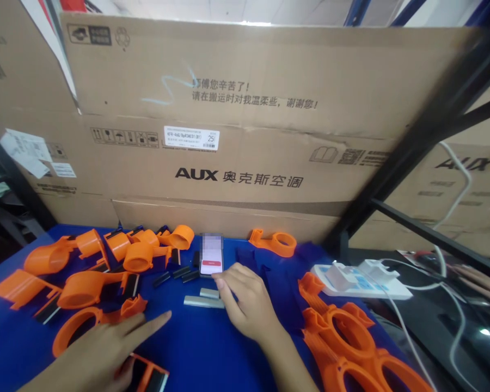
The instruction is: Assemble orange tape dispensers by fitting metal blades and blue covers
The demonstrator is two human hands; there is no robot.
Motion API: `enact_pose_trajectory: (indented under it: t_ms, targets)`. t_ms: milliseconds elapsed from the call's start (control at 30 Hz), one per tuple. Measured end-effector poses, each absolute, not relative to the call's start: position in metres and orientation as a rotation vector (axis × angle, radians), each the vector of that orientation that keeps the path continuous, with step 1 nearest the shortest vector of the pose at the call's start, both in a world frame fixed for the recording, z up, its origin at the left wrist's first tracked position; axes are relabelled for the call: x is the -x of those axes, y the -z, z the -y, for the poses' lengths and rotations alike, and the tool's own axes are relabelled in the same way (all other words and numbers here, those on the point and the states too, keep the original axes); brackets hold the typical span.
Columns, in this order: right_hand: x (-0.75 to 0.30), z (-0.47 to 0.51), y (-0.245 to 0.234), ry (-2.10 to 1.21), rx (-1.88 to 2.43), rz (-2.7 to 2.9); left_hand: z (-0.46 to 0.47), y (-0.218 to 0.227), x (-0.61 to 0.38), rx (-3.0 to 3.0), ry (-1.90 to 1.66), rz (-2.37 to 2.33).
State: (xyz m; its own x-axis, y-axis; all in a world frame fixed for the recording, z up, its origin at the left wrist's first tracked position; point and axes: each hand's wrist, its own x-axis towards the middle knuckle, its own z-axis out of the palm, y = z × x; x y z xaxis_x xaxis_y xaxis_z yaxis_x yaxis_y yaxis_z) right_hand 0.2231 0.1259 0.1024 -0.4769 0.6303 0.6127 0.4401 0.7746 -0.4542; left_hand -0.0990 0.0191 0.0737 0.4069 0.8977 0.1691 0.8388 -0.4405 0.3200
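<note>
My right hand [245,302] rests on the blue table [196,348], fingers stretched toward a phone [211,255] with a lit screen; its fingertips lie just below the phone's lower edge. Two small grey metal strips [204,301] lie right beside that hand. My left hand [106,351] lies flat at the lower left, index finger extended, fingers open, next to an orange plastic ring piece [81,324] and over an orange-and-black part [149,377]. Neither hand holds anything.
Orange plastic dispenser parts [118,253] are heaped at the left and several more [347,348] at the right. Small black pieces [179,272] lie near the phone. A white power strip [359,279] with cables sits right. Large cardboard boxes [245,136] wall the back; a black metal frame [416,141] slants right.
</note>
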Motion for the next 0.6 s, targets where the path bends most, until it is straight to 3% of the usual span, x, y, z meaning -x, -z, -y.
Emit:
enact_pose_trajectory:
  t_ms: [167,367,600]
  targets:
    - [-0.227,-0.131,-0.101,-0.178,0.966,2.021,-0.022,-0.063,0.117,-2.702,-0.242,-1.623]
    - [-0.237,-0.146,-0.09,0.113,1.769,1.859,-0.037,-0.074,0.129,-2.789,-0.223,-1.696]
    - [-0.236,-0.151,-0.074,-0.036,2.143,2.07,-0.047,-0.071,0.146,-3.005,-0.243,-1.585]
